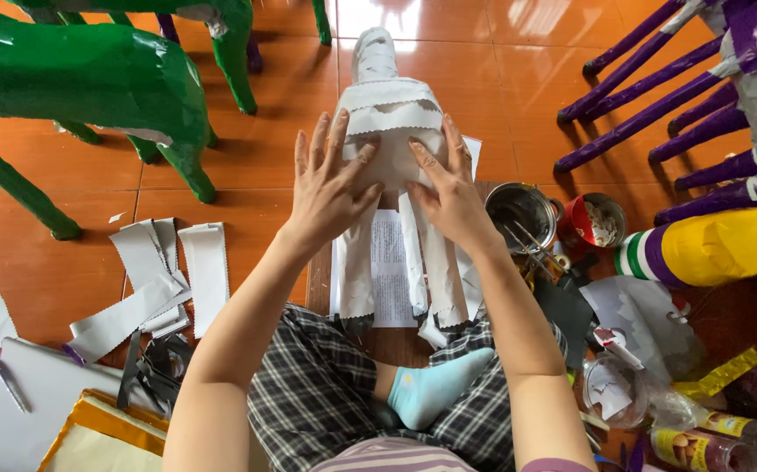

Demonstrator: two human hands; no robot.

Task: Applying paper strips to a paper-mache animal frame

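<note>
Below us, we see a glossy orange tiled floor (247,188) that carries everything, with a dark wooden board (319,280) lying on it under the white paper figure (393,114), our landmark. We have the figure standing just beyond our knees, its strip-covered body rising away from us and its long paper legs hanging down toward our plaid trousers (308,385) and pale blue sock (435,385). Our left hand (326,188) lies flat and open on the figure's left flank, fingers spread; our right hand (448,188) presses open-palmed on its right flank, neither one closed around anything. Left of the figure, cut white paper strips (173,275) are scattered on the floor, and farther left stand green paper animals (90,79). Right of the figure, a metal tin (518,210) with sticks in it and a red cup (584,223) sit close by, hemmed in by purple figure legs (649,96) and a yellow and striped roll (711,245). Nearer us on the figure's left lie a white sheet with a pen (6,385) on it.
</note>
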